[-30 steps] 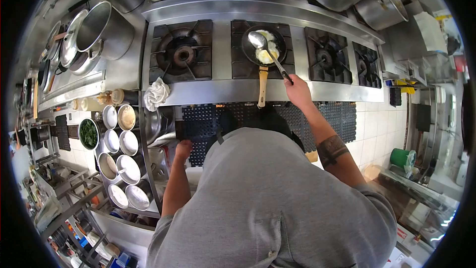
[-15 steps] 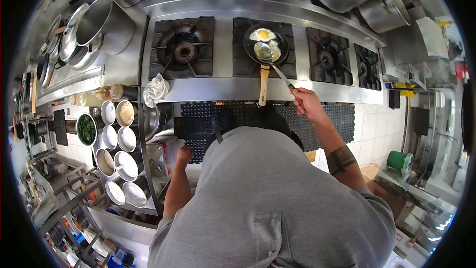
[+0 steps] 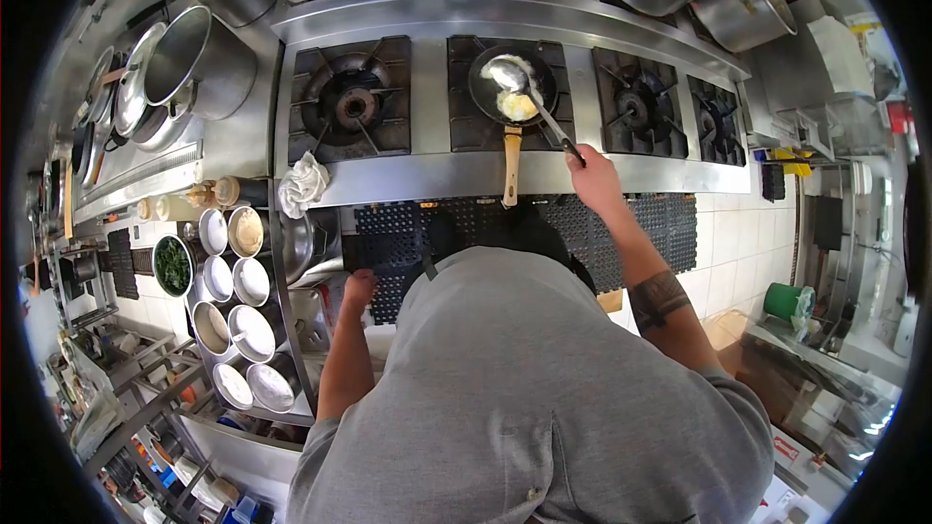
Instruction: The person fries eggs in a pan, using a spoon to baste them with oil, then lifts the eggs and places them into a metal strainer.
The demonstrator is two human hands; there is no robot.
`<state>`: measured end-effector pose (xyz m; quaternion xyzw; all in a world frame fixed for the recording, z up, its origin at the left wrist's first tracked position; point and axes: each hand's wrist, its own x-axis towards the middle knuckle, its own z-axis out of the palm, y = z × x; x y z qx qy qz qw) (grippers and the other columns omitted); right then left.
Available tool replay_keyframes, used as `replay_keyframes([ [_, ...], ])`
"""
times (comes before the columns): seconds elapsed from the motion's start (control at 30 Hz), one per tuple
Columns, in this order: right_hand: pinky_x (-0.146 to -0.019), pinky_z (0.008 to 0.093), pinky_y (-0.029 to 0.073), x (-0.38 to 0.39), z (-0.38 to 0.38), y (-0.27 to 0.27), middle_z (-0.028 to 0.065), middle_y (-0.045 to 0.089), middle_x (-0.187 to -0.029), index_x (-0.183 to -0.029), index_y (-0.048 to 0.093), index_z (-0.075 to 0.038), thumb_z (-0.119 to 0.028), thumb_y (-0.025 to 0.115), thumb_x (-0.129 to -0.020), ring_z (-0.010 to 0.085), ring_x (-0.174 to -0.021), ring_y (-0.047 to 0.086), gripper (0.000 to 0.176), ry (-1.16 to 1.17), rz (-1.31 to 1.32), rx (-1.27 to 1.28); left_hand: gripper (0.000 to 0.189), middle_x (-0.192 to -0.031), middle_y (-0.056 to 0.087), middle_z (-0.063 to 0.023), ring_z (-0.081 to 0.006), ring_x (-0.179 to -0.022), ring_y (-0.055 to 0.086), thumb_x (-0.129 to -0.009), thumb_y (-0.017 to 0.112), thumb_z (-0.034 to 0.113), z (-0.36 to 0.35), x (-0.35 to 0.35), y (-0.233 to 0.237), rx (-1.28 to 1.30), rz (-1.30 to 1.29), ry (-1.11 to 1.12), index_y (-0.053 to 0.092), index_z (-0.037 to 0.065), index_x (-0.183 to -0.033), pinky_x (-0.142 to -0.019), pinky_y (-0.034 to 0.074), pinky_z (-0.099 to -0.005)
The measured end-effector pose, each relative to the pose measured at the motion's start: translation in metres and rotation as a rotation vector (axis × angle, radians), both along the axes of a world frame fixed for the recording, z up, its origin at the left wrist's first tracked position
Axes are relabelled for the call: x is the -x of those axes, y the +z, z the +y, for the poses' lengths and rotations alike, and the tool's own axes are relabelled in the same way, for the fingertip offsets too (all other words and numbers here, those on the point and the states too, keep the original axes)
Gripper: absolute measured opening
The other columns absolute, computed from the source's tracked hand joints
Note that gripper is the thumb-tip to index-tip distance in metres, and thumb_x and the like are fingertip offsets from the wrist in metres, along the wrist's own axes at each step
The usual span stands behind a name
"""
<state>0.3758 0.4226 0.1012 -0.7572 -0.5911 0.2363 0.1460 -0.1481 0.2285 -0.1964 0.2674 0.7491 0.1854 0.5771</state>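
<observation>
On the steel range (image 3: pixel 427 175), second burner, the right hand (image 3: pixel 592 175) closes around a long steel ladle (image 3: pixel 539 112), bowl over the fried egg (image 3: pixel 519 105) in a black wooden-handled pan (image 3: pixel 482 97): tending it, seemingly; lifting needs a level bowl. The left hand (image 3: pixel 359 288) curls at the desk (image 3: pixel 303 318) edge, its hold unclear.

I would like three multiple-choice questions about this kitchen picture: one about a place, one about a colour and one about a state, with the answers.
1. Where does the pan stand?
A. leftmost burner
B. second burner from the left
C. rightmost burner

2. What colour is the crumpled cloth?
A. red
B. white
C. blue

3. What is the right hand doing?
A. gripping the ladle
B. hanging empty
C. gripping the pan's handle

Answers: 1 B, one bare burner lies to its left; 2 B, the cloth is plainly white; 3 A, the hand closes around the ladle's handle, with its bowl over the pan.
</observation>
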Motion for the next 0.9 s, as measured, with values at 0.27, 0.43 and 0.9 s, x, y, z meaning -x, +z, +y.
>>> replay_keyframes([
  [0.27, -0.07, 0.0501, 0.054, 0.014, 0.016, -0.036, 0.0211, 0.07, -0.084, -0.108, 0.065, -0.003, -0.032, 0.059, -0.099, 0.0401, -0.077, 0.068, 0.031, 0.031, 0.044, 0.031, 0.015, -0.086, 0.073, -0.0147, -0.0286, -0.076, 0.072, -0.082, 0.069, 0.016, -0.027, 0.008, -0.01, 0.067, 0.134, -0.151, 0.07, 0.005, -0.092, -0.07, 0.056, -0.0429],
  [0.43, -0.043, 0.0334, 0.046, -0.003, -0.01, -0.022, -0.0006, 0.051, -0.065, -0.105, 0.065, -0.003, -0.031, 0.063, -0.099, 0.0112, -0.043, 0.044, 0.029, -0.304, 1.071, 0.472, 0.016, -0.089, 0.071, -0.0158, -0.0324, -0.081, 0.072, -0.082, 0.07, 0.018, -0.072, 0.031, -0.065, -0.275, 0.294, -0.659, 0.069, 0.005, -0.09, -0.069, 0.057, -0.0467],
  [0.9, -0.075, 0.0558, 0.052, -0.035, -0.019, 0.003, 0.0259, 0.069, -0.086, -0.113, 0.064, -0.007, -0.028, 0.059, -0.098, 0.0476, -0.086, 0.067, 0.026, -0.001, -0.164, -0.059, 0.016, -0.083, 0.071, -0.0085, -0.0162, -0.067, 0.068, -0.091, 0.064, 0.014, 0.004, -0.006, 0.017, -0.04, 0.153, -0.337, 0.071, 0.005, -0.103, -0.057, 0.054, -0.0322],
])
